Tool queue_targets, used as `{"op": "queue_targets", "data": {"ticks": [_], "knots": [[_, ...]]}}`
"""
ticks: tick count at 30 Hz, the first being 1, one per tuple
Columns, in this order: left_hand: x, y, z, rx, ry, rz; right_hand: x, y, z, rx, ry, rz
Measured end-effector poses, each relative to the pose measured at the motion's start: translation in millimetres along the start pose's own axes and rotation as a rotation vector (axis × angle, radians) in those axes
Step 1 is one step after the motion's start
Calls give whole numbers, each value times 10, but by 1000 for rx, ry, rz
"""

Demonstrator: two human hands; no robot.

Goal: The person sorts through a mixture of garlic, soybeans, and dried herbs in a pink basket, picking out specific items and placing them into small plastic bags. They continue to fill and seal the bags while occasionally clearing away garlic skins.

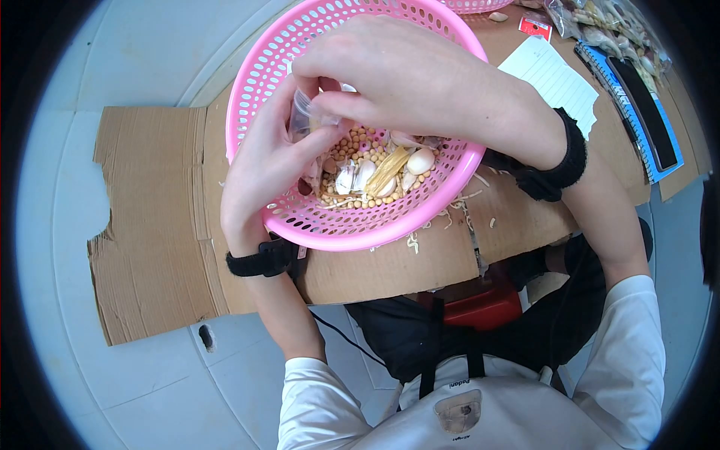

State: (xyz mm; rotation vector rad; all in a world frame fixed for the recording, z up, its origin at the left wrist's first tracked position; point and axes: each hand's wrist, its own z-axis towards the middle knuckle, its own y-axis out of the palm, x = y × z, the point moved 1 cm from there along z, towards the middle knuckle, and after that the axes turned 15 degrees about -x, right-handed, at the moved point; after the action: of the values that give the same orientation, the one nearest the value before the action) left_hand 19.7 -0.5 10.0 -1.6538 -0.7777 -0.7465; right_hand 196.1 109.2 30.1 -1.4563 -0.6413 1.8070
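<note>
A pink plastic basket (352, 241) sits under both hands. Over its left side, my left hand (264, 161) has thumb and fingers closed on a small clear plastic bag (301, 114). My right hand (375, 64) reaches across from the right, its bent fingers pinching the same bag near the top. Some of the bag is hidden behind the fingers. Inside the basket lie many round tan beans (360, 140), several white garlic cloves (365, 174), a pale round bulb (421, 161) and a bundle of dried yellow strips (388, 172).
Flattened cardboard (154, 225) lies beneath the basket, with pale shreds (413, 242) scattered on it. To the right are lined paper (551, 79), a blue spiral notebook (664, 169) with a black strip-like object (643, 112) on top, and filled clear bags (611, 34). A red seat (480, 304) shows below.
</note>
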Motion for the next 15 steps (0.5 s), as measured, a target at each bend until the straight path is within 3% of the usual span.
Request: {"op": "queue_targets", "data": {"ticks": [5,7,10,11,13,15], "knots": [[-92,-9,48,67,93,-71,261,213,148,227,47,-59],[-106,-64,58,120,124,-88,280,205,144,391,-18,-92],[-54,-139,55,218,120,-89,293,162,169,404,-148,-128],[-62,-159,39,241,135,-98,273,118,148,387,-162,-146],[-109,-215,39,317,222,-79,108,4,133,13,67,375],[-113,-257,9,383,292,-78,86,-77,158,-98,60,433]]}}
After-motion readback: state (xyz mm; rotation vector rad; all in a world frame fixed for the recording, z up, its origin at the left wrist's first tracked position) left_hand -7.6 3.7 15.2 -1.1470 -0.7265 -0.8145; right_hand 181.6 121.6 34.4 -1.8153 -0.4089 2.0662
